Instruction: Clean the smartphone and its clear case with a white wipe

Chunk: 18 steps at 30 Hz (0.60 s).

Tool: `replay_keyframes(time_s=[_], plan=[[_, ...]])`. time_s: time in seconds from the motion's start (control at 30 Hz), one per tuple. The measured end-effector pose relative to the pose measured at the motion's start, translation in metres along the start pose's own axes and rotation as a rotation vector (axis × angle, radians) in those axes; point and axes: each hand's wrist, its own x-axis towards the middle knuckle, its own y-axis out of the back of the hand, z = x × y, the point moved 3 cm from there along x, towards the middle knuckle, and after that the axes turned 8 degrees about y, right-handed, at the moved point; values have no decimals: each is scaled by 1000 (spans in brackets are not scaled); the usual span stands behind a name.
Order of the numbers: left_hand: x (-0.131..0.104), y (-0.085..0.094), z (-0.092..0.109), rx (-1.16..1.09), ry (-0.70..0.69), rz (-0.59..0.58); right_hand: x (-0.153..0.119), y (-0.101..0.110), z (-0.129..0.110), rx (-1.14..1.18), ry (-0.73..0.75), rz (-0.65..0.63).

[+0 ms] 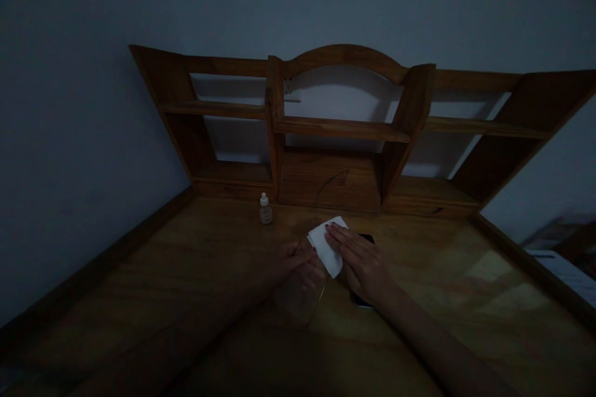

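Observation:
My left hand [298, 258] grips a clear, see-through flat piece with a bright edge, which looks like a phone case [300, 298]. A folded white tissue [321, 240] lies against the upper part of that clear case. Fingers pressed together, my right hand [361, 257] holds the tissue from above. Under my right hand rests a dark phone [361, 302] on the desk, mostly covered by the hand. Beyond my left hand stands a small clear bottle [266, 211] with a white dropper cap, upright and untouched.
The wooden desk [195, 260] has a raised rim along its left and right sides. A wooden shelf unit [344, 130] with several compartments runs along its back, against the wall. A wall socket [292, 98] shows through the middle opening. The light is dim.

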Motion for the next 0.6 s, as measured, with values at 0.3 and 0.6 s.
replay_keyframes(time_s=[0.3, 0.6], plan=[[-6, -14, -10, 241, 97, -195, -1, -7, 2, 94, -58, -68], [1, -13, -7, 180, 58, -82, 6, -16, -9, 199, -9, -92]])
